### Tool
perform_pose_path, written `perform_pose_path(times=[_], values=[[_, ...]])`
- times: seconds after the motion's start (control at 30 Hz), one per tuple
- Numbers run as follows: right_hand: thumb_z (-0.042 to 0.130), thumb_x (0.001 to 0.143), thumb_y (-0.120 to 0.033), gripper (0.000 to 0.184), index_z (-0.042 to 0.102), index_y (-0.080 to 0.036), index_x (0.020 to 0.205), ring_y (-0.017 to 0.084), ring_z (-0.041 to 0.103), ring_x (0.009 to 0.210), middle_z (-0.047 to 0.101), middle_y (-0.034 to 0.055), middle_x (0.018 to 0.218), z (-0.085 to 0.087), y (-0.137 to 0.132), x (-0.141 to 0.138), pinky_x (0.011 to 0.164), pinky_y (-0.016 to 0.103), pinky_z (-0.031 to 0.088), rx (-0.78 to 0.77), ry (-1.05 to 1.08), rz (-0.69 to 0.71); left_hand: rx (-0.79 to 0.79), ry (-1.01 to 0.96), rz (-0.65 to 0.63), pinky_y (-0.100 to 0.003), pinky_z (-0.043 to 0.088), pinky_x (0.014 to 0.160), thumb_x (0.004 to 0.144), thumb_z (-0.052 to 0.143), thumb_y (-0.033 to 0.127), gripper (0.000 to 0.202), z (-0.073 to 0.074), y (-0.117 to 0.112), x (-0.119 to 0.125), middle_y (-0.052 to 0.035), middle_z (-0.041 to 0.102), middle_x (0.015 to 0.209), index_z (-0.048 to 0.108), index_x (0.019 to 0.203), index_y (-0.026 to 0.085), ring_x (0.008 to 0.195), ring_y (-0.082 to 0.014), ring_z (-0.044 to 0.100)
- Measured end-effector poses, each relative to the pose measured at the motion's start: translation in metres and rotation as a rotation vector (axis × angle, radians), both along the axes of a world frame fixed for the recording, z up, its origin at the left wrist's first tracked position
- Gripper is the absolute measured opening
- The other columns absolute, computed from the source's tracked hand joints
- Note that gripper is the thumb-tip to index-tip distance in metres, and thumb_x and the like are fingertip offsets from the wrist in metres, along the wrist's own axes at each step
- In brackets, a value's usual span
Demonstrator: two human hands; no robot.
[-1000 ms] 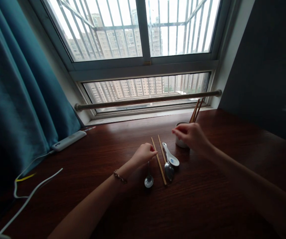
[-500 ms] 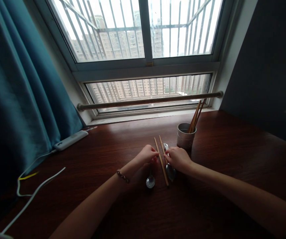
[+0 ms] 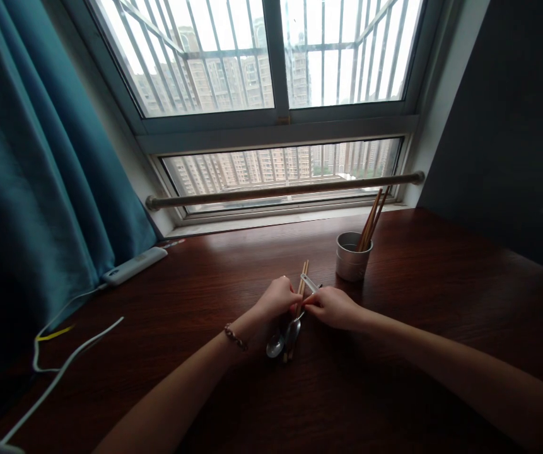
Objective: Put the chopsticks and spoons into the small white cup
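My left hand [image 3: 278, 297] is closed, its thumb and fingers pinched around a pair of wooden chopsticks [image 3: 304, 271] that lie together at a slant. A round-bowled metal spoon [image 3: 275, 345] rests below it, its handle hidden beneath the fingers. Opposite, my right hand [image 3: 332, 306] pinches a metal spoon [image 3: 292, 331], whose bowl lies across the chopsticks. A pale handle end [image 3: 308, 282] pokes out above the right fingers; whether it belongs to that spoon or another, I cannot tell. The fingertips of both hands nearly meet.
A metal cup [image 3: 352, 261] holding several chopsticks [image 3: 370, 224] stands behind my right hand on the dark wooden table [image 3: 233, 265]. A white power strip [image 3: 136, 265] and a white cable [image 3: 67, 369] lie at the left, beside a blue curtain [image 3: 58, 157]. A rail [image 3: 285, 190] crosses the window.
The two chopsticks, apart before, now lie together and slant toward the lower left. My right hand has moved slightly left and down, bringing the spoon over the chopsticks. The round-bowled spoon has shifted left.
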State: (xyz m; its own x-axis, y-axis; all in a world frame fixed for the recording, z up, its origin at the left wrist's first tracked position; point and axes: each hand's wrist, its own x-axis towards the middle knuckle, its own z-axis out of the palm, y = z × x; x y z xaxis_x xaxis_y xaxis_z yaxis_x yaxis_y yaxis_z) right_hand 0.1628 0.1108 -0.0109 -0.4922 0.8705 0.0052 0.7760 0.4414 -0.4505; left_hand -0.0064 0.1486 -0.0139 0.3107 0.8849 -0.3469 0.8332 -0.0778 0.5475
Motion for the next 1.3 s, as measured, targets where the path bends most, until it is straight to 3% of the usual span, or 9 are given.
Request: perform_pose_path(times=[0.2,0.43,0.83,1.13,1.3], values=[[0.049,0.083,-0.035,0.026,0.07,-0.031,0.099,0.018,0.062,0.075,0.069,0.0009,0.083,0.0,-0.008,-0.002,0.059,0.027,0.033,0.03,0.032,0.013,0.063,0.141,-0.06,-0.029,0.051,0.065,0.088,0.057,0.035,0.028,0.007,-0.007,0.002,0.0,0.061,0.071,0.06,0.075,0.01,0.066,-0.0134,0.061],[0.056,0.081,-0.036,0.018,0.07,-0.026,0.088,0.016,0.061,0.074,0.068,-0.0012,0.078,-0.007,-0.005,0.0,0.061,0.025,0.035,0.077,0.074,-0.024,0.145,0.253,-0.029,-0.034,0.052,0.073,0.089,0.056,0.034,0.024,0.006,-0.01,0.004,-0.0055,0.062,0.094,0.06,0.097,0.011,0.083,-0.0176,0.061],[0.062,0.078,-0.031,0.011,0.07,-0.023,0.076,0.013,0.058,0.065,0.066,-0.0004,0.07,-0.011,0.001,0.001,0.058,0.023,0.034,0.054,0.097,-0.077,0.229,0.412,0.04,-0.041,0.05,0.083,0.09,0.054,0.032,0.027,0.016,-0.017,0.007,-0.009,0.059,0.107,0.057,0.107,0.012,0.096,-0.0209,0.059],[0.065,0.075,-0.031,0.011,0.071,-0.023,0.076,0.014,0.057,0.063,0.065,0.0009,0.068,-0.007,-0.002,0.0,0.057,0.024,0.034,0.02,0.099,-0.086,0.22,0.387,0.074,-0.041,0.049,0.082,0.089,0.055,0.032,0.026,0.014,-0.013,0.006,-0.0086,0.06,0.106,0.058,0.106,0.012,0.095,-0.0207,0.059],[0.064,0.075,-0.033,0.015,0.071,-0.021,0.073,0.015,0.054,0.06,0.064,0.003,0.066,-0.006,-0.001,0.002,0.056,0.027,0.03,0.008,0.163,-0.075,0.18,0.271,0.063,-0.035,0.051,0.074,0.089,0.055,0.033,0.024,0.014,-0.007,-0.001,-0.0057,0.061,0.095,0.059,0.098,0.012,0.084,-0.0177,0.061]])
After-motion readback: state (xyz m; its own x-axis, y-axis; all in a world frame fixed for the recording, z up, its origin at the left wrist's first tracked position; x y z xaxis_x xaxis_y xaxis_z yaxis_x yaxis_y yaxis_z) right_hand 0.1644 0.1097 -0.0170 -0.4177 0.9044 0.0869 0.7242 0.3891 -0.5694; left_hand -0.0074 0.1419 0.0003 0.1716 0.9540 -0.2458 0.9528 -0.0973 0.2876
